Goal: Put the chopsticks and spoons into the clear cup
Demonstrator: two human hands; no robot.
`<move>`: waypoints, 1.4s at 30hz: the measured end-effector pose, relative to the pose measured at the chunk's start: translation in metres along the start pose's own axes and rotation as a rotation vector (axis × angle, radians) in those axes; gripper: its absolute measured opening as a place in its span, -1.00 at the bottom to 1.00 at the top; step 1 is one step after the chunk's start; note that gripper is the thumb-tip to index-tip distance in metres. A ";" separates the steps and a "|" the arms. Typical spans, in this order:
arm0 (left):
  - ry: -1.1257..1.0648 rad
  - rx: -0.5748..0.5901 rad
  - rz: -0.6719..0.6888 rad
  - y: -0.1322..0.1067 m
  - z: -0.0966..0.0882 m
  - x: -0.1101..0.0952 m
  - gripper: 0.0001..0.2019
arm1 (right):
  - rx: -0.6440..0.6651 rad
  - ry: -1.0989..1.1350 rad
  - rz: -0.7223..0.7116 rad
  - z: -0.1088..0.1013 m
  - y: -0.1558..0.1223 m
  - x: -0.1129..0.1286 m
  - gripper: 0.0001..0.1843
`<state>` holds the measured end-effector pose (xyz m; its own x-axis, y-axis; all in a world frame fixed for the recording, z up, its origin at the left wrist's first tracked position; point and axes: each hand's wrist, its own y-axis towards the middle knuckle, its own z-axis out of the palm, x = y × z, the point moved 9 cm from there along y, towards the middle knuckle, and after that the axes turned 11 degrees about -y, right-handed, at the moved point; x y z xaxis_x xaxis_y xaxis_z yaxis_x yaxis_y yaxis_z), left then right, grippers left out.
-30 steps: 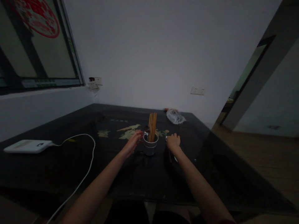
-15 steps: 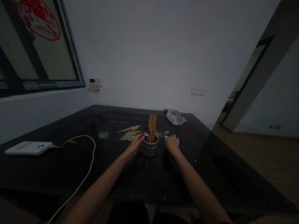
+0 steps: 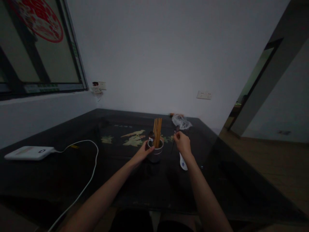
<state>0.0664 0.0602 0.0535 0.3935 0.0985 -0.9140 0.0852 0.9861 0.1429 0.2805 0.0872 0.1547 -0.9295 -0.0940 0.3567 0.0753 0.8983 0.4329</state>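
A small metal cup stands on the dark table with several wooden chopsticks and a metal spoon upright in it. My left hand wraps round the cup's left side. My right hand is lifted just right of the cup, pinched on a thin dark utensil that slants up from the table. A white ceramic spoon lies on the table under my right wrist.
A white power bank with a white cable lies at the left. A crumpled clear plastic bag sits at the table's far edge by the wall. The table's right edge drops to a wooden floor and a doorway.
My right hand has risen off the table with the thin utensil in its fingers, uncovering the white spoon. My left hand has closed in on the cup.
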 end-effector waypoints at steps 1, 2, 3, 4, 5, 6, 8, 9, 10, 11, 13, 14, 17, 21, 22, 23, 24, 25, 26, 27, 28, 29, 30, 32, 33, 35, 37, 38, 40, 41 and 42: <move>0.005 0.002 0.004 0.000 0.000 0.001 -0.34 | -0.073 0.092 -0.014 -0.012 -0.001 0.001 -0.80; 0.008 0.009 0.011 0.000 0.001 0.002 -0.31 | -0.135 0.189 -0.031 -0.023 -0.003 0.002 -0.81; 0.013 0.022 0.020 0.001 0.002 0.003 -0.28 | -0.183 0.292 -0.046 -0.034 -0.005 0.004 -0.80; 0.021 0.035 0.031 0.002 0.003 0.004 -0.25 | -0.216 0.396 -0.056 -0.044 -0.007 0.006 -0.79; 0.033 0.046 0.043 0.002 0.004 0.005 -0.22 | -0.236 0.502 -0.064 -0.053 -0.010 0.009 -0.77; 0.049 0.053 0.056 0.003 0.005 0.006 -0.19 | -0.249 0.611 -0.074 -0.061 -0.013 0.012 -0.76; 0.091 0.066 0.076 0.004 0.007 0.008 -0.15 | -0.286 0.792 -0.090 -0.076 -0.020 0.019 -0.73; 0.113 0.069 0.087 0.004 0.007 0.008 -0.13 | -0.310 0.857 -0.094 -0.081 -0.023 0.022 -0.72; 0.132 0.070 0.097 0.004 0.007 0.008 -0.12 | -0.334 0.908 -0.093 -0.084 -0.026 0.024 -0.71; 0.148 0.070 0.106 0.004 0.007 0.009 -0.12 | -0.353 0.950 -0.091 -0.085 -0.028 0.026 -0.70; 0.163 0.062 0.118 0.005 0.006 0.009 -0.13 | -0.363 1.019 -0.083 -0.080 -0.030 0.029 -0.70; 0.166 0.058 0.117 0.006 0.005 0.010 -0.13 | -0.352 1.047 -0.080 -0.074 -0.029 0.031 -0.70; 0.165 0.057 0.090 0.008 0.002 0.017 -0.15 | -0.275 1.110 -0.073 -0.050 -0.025 0.038 -0.70; 0.189 0.043 0.075 0.011 -0.002 0.023 -0.17 | -0.176 1.146 -0.049 -0.019 -0.023 0.046 -0.70; 0.195 0.041 0.078 0.011 -0.002 0.022 -0.18 | -0.158 1.147 -0.043 -0.013 -0.023 0.047 -0.69; 0.198 0.040 0.081 0.011 -0.002 0.022 -0.18 | -0.137 1.141 -0.041 -0.006 -0.024 0.049 -0.69; 0.199 0.043 0.085 0.011 -0.001 0.021 -0.19 | -0.114 1.128 -0.044 0.000 -0.024 0.050 -0.69; 0.200 0.046 0.091 0.011 -0.001 0.020 -0.20 | -0.094 1.107 -0.049 0.006 -0.025 0.052 -0.70; 0.200 0.050 0.098 0.010 0.000 0.019 -0.21 | -0.080 1.077 -0.054 0.011 -0.025 0.053 -0.70; 0.200 0.055 0.105 0.010 0.001 0.018 -0.21 | -0.072 1.041 -0.059 0.016 -0.026 0.053 -0.70; 0.198 0.061 0.111 0.009 0.002 0.017 -0.22 | -0.070 1.001 -0.061 0.020 -0.026 0.053 -0.70; 0.196 0.067 0.114 0.009 0.003 0.017 -0.23 | -0.074 0.959 -0.061 0.023 -0.027 0.052 -0.71; 0.195 0.069 0.114 0.009 0.003 0.017 -0.23 | -0.082 0.917 -0.058 0.025 -0.027 0.051 -0.71; 0.201 0.060 0.106 0.009 0.002 0.018 -0.24 | -0.107 0.837 -0.053 0.028 -0.028 0.047 -0.71; 0.208 0.049 0.100 0.010 0.001 0.019 -0.24 | -0.123 0.799 -0.054 0.029 -0.028 0.045 -0.72; 0.213 0.036 0.094 0.010 -0.001 0.020 -0.24 | -0.155 0.731 -0.071 0.029 -0.029 0.044 -0.73; 0.199 0.040 0.099 0.010 0.000 0.019 -0.24 | -0.181 0.677 -0.102 0.029 -0.029 0.045 -0.75; 0.193 0.042 0.101 0.010 0.000 0.019 -0.23 | -0.187 0.658 -0.116 0.030 -0.029 0.046 -0.76; 0.189 0.039 0.100 0.009 0.001 0.018 -0.23 | -0.188 0.635 -0.126 0.033 -0.028 0.046 -0.78; 0.193 0.035 0.097 0.009 0.001 0.017 -0.23 | -0.180 0.631 -0.127 0.035 -0.028 0.046 -0.78; 0.196 0.034 0.095 0.008 0.001 0.017 -0.23 | -0.171 0.629 -0.127 0.037 -0.027 0.046 -0.79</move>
<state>0.0748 0.0695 0.0398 0.2158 0.2181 -0.9518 0.0880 0.9664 0.2414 0.2220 0.0744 0.1286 -0.5508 -0.4743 0.6868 0.0833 0.7875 0.6107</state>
